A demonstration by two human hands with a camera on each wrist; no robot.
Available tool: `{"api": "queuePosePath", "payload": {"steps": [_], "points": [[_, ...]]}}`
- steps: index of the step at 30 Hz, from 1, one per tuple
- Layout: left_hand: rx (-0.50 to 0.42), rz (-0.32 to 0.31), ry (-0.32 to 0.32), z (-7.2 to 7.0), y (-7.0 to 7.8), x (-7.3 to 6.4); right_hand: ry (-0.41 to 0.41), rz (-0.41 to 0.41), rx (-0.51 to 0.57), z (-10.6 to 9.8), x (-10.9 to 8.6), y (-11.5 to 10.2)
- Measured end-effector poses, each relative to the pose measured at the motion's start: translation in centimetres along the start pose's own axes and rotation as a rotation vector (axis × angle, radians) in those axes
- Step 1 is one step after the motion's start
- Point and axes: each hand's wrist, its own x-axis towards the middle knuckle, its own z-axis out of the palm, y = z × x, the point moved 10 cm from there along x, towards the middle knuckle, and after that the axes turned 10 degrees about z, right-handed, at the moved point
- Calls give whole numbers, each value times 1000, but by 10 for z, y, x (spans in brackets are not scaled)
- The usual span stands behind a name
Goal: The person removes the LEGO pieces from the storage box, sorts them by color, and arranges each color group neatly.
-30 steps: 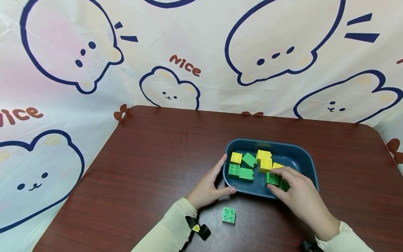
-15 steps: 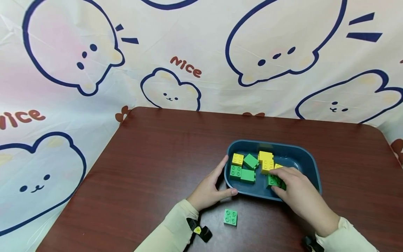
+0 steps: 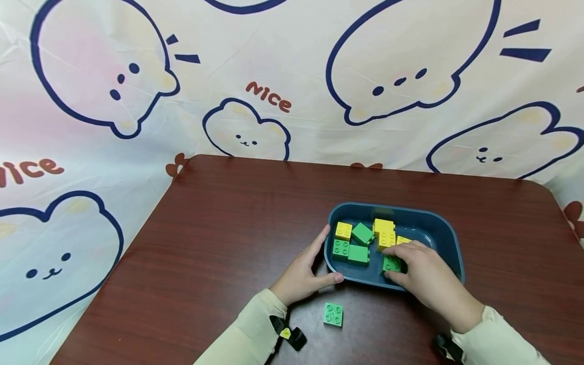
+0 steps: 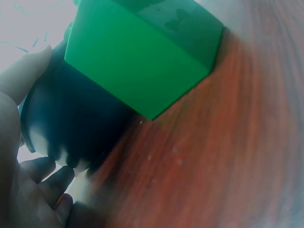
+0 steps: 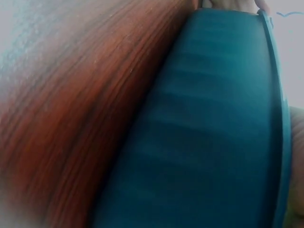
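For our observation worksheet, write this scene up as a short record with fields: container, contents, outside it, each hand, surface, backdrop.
Container: blue tray
Contents: yellow blocks and green blocks, some partly hidden by the right hand
Outside: lone green block, studs up, nearer the person
Left hand: touches the tray's left end
Right hand: pinches a studded green block inside the tray
Surface: brown table
Backdrop: pale sheet with cartoon animals
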Motion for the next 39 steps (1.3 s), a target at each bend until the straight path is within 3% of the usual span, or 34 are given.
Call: {"api": "queuePosePath", "payload": {"steps": [5,11,20,27,39], "points": [[9,1,2,-1,0,0,-28,19,0,3,0,1],[16,4,2,-1,-1,-1,3,41,51,1,-1,3],[7,5,11,-6,-1,-4,74,4,87,-10,-5,-8],[1,24,-12,1,2,0,161,-4,107,-28,-18,-9],[4,18,2,-2,2,-2,287,-48,167,-54,-36,-22]]}}
